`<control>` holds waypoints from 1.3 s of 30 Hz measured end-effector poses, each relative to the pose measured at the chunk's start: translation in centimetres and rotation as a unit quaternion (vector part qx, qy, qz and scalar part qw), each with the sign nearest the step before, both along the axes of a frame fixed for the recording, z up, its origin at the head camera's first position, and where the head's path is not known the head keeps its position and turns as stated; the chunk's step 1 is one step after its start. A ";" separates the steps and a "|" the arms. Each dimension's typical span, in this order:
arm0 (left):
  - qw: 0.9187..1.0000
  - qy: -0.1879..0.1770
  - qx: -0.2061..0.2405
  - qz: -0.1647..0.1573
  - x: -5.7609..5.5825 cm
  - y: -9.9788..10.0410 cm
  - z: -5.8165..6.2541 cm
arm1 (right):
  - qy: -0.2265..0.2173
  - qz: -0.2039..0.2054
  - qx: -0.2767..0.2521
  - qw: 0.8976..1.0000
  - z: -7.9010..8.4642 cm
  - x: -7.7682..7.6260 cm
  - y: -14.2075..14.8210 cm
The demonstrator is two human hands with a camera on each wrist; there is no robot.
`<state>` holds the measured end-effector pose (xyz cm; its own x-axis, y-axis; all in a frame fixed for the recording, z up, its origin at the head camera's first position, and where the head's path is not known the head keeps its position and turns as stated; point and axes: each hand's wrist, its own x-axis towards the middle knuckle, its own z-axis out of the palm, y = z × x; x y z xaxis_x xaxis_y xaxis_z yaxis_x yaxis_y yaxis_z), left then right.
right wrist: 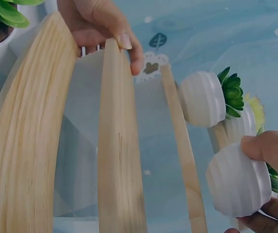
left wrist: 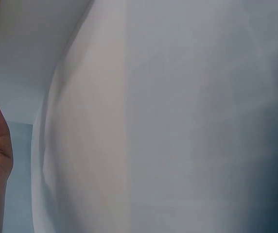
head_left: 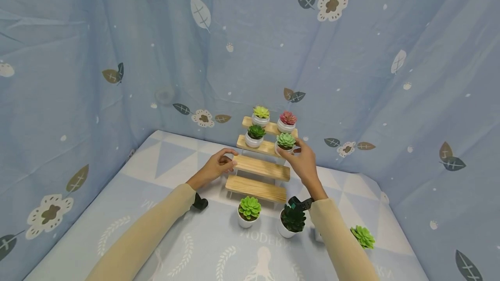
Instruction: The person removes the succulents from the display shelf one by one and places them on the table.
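Observation:
A four-step wooden plant stand (head_left: pixel 261 167) stands near the back of the table. At the left end of its second step from the bottom, my left hand (head_left: pixel 215 167) holds the board between thumb and fingers. My right hand (head_left: pixel 304 161) pinches a white pot (right wrist: pixel 238 180) with a pale green succulent (head_left: pixel 286 140), at the right end of the third step. A dark green succulent (head_left: pixel 256 132) in a white pot is on that step's left. On the top step are a yellow-green succulent (head_left: pixel 261 112) and a red succulent (head_left: pixel 288 118).
In front of the stand are a bright green potted succulent (head_left: pixel 249 208) and a dark green one (head_left: pixel 293 218) beneath the right wrist. Another green succulent (head_left: pixel 363 236) is partly behind the right sleeve. A patterned blue curtain (head_left: pixel 250 55) hangs behind and beside the table.

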<state>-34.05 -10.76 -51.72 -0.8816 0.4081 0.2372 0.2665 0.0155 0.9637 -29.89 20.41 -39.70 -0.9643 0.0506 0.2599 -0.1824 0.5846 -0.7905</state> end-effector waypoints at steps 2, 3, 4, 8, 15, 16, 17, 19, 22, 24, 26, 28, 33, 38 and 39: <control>1.000 -0.001 0.000 0.000 0.0 0.0 0.0 | -0.002 0.000 -0.001 1.000 0.1 0.2 0.1; 1.000 -0.003 0.001 -0.001 0.0 0.0 0.0 | -0.003 0.000 -0.001 1.000 0.2 0.3 0.2; 1.000 -0.005 0.003 -0.002 0.0 0.0 0.0 | -0.005 0.000 -0.001 1.000 0.2 0.4 0.3; 1.000 -0.005 0.002 -0.001 0.0 0.0 0.0 | -0.007 0.000 0.003 1.000 0.3 0.9 0.6; 1.000 -0.002 -0.003 0.002 0.0 0.0 -0.1 | -0.007 0.009 0.010 1.000 0.9 2.3 0.8; 1.000 -0.004 -0.003 0.003 0.0 0.0 -0.1 | -0.008 0.010 0.012 1.000 1.0 2.4 0.8; 1.000 -0.006 -0.003 0.003 0.0 0.0 -0.1 | -0.008 0.010 0.014 1.000 1.1 2.6 0.8; 1.000 -0.009 -0.002 0.004 0.0 0.0 0.0 | -0.009 0.010 0.018 1.000 1.2 2.9 0.9; 1.000 -0.007 0.000 0.002 0.1 0.1 0.0 | -0.010 0.010 0.022 1.000 1.3 3.3 1.1; 1.000 -0.006 0.001 0.000 0.1 0.1 0.0 | -0.009 0.012 0.023 1.000 1.3 3.6 1.3; 1.000 -0.003 0.001 -0.001 0.1 0.1 0.1 | -0.006 0.015 0.023 1.000 1.4 3.9 1.5; 1.000 -0.003 -0.002 0.000 0.1 0.1 0.1 | -0.004 0.016 0.024 1.000 1.3 4.2 1.7; 1.000 -0.001 -0.007 0.005 0.0 0.2 0.1 | -0.001 0.019 0.031 0.999 1.2 4.9 2.4; 1.000 0.001 -0.008 0.005 -0.1 0.2 0.0 | -0.001 0.023 0.032 0.999 1.1 5.7 2.9; 1.000 0.002 -0.008 0.004 -0.1 0.1 0.0 | -0.003 0.022 0.033 0.999 1.1 5.8 3.0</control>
<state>-34.15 -10.63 -51.75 -0.8838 0.4053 0.2339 0.2698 0.0329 0.9624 -24.04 23.40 -38.56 -0.9669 -0.0090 0.2548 -0.2041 0.6265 -0.7522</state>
